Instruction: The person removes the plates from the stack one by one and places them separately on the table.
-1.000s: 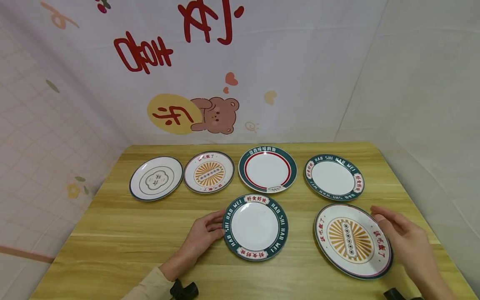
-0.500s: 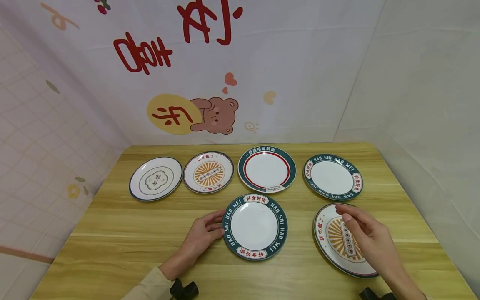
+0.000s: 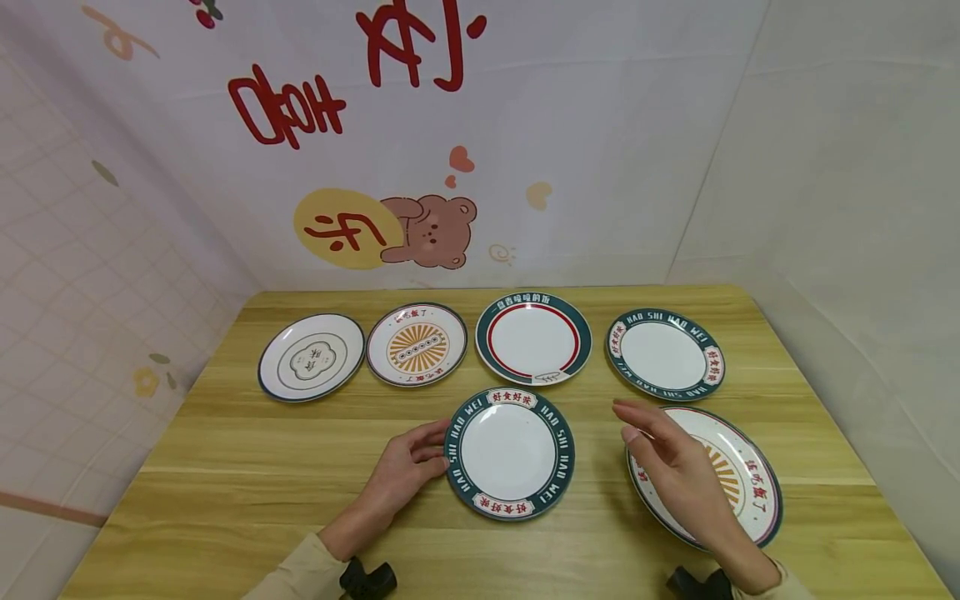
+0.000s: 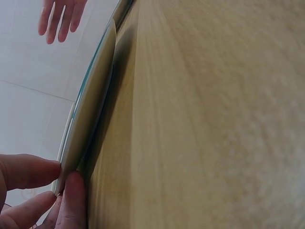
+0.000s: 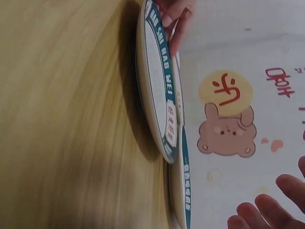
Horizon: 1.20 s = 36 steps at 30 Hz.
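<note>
My left hand (image 3: pixel 397 483) pinches the left rim of a green-rimmed plate (image 3: pixel 510 454) lying at the front middle of the table. In the left wrist view, fingertips (image 4: pixel 74 198) meet both faces of that plate's edge (image 4: pixel 88 109). My right hand (image 3: pixel 678 475) hovers with relaxed, extended fingers over the left part of a sunburst-patterned plate (image 3: pixel 753 475), hiding part of it. Its fingers (image 5: pixel 271 212) hold nothing in the right wrist view. Another plate's edge shows beneath the sunburst one.
Along the back of the wooden table (image 3: pixel 247 475) lie a white plate with a cloud-shaped emblem (image 3: pixel 313 358), a smaller-looking sunburst plate (image 3: pixel 417 344), a plate with a red ring (image 3: pixel 534 339) and another green-rimmed plate (image 3: pixel 665 354). A printed cloth (image 3: pixel 600 150) hangs behind.
My right hand has moved left from the right rim of the sunburst plate, across it, to its left side. The left hand and the plates look unmoved.
</note>
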Available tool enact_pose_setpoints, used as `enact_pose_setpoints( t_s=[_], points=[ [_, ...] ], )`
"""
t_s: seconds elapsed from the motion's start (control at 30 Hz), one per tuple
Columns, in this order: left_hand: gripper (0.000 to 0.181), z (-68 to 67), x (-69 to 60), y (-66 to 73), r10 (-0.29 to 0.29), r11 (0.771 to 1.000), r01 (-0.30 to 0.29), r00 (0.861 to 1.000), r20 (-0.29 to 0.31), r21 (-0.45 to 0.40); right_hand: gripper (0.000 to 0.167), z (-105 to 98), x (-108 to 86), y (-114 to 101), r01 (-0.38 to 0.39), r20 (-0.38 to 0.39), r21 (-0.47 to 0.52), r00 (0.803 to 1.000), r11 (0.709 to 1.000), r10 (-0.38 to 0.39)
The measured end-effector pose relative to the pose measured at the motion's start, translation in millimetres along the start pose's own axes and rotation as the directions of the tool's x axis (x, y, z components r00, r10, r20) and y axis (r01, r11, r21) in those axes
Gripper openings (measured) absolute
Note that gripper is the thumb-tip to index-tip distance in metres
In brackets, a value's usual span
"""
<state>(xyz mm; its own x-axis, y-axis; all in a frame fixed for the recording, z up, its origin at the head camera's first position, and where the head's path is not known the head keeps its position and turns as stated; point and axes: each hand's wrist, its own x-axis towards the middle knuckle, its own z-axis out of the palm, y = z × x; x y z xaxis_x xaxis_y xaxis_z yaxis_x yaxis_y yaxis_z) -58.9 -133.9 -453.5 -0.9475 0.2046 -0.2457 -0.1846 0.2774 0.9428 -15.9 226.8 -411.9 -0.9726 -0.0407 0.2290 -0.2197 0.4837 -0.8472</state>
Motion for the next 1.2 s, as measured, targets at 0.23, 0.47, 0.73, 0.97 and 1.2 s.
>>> enact_pose_setpoints(
  t_s=[0.23, 0.47, 0.73, 0.97, 1.2],
  points=[
    [0.053, 0.1, 0.1, -0.8, 0.011, 1.000, -0.011, 1.000, -0.005, -0.015, 0.034, 19.1, 5.1, -4.0, -0.008, 0.039, 0.070, 0.999, 0.997, 0.005],
    [0.053, -0.4, -0.9, -0.9, 0.009, 1.000, -0.009, 1.000, -0.004, -0.019, 0.038, 36.2, 10.2, -1.0, -0.023, 0.069, 0.135, 0.998, 0.991, 0.014],
    [0.053, -0.2, -0.2, -1.5, 0.010, 1.000, -0.010, 1.000, 0.000, -0.022, 0.048, 45.5, 17.5, -0.2, -0.151, 0.125, 0.124, 0.983, 0.981, 0.136],
    [0.053, 0.1, -0.6, -0.6, 0.008, 1.000, -0.008, 1.000, 0.003, -0.021, 0.052, 51.4, 22.9, 5.3, -0.234, 0.199, 0.134, 0.958, 0.963, 0.206],
    [0.053, -0.6, 0.0, -1.2, 0.012, 1.000, -0.012, 1.000, 0.004, -0.024, 0.055, 53.9, 24.8, 7.1, -0.300, 0.242, 0.100, 0.932, 0.949, 0.269]
  ],
)
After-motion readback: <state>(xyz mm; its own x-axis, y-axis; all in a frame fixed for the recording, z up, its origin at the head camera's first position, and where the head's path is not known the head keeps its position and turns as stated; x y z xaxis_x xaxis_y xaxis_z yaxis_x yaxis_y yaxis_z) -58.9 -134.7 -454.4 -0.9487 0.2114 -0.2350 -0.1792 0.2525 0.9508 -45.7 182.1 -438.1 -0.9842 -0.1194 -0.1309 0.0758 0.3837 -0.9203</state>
